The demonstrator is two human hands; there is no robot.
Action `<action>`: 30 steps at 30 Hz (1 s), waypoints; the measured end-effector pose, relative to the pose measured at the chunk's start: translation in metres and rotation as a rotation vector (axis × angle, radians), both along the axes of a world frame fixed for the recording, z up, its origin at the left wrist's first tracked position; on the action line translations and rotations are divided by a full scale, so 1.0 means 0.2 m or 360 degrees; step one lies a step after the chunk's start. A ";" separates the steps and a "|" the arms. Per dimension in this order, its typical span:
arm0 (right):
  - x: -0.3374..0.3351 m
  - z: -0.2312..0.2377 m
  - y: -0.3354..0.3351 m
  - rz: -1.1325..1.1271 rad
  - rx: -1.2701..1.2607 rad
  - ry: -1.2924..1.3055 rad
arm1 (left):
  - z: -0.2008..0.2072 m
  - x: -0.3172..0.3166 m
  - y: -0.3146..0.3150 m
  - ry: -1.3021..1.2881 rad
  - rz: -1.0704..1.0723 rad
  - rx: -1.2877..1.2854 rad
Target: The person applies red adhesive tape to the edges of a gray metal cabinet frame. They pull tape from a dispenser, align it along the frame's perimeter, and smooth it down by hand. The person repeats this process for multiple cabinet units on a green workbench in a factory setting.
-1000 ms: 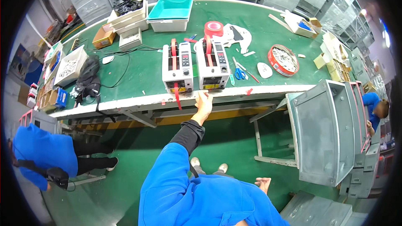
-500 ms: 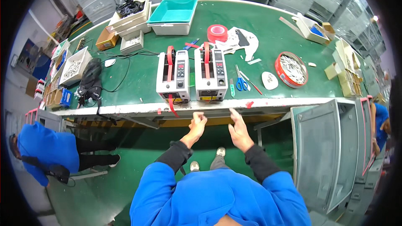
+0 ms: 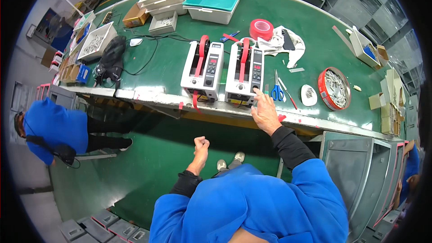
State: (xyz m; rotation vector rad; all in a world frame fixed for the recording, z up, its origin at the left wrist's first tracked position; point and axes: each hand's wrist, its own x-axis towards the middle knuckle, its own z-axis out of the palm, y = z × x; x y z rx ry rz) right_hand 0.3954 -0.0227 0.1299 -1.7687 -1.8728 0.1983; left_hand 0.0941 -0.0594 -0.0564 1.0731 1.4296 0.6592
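Observation:
My right hand point(image 3: 265, 111) reaches to the right-hand tape dispenser point(image 3: 240, 85), its index fingertip at the lower right of the front panel, by the round knob. Its fingers are apart and hold nothing. My left hand point(image 3: 199, 154) is closed in the air in front of the bench; whatever it may hold is hidden. Beside the first machine stands a second tape dispenser point(image 3: 186, 79), white with a black keypad. Red tape point(image 3: 195, 101) hangs from its front slot. Both machines carry a roll of red tape on top.
On the green bench point(image 3: 157, 81) lie blue scissors point(image 3: 277, 92), a red-tipped pen-like tool point(image 3: 288, 93), a round red tin point(image 3: 323, 87) of small pale parts and a pink-red tape roll point(image 3: 261, 29). Grey cabinets point(image 3: 346, 162) stand at right. A person in blue point(image 3: 58, 126) is at left.
My right hand has moved up and forward to the right dispenser's panel. My left hand has dropped back from the bench edge. The view has shifted and tilted.

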 end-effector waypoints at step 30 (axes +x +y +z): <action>-0.01 -0.53 -1.67 -0.1172 -0.0364 0.1170 | 0.25 0.71 0.40 -0.0074 -0.0196 0.0813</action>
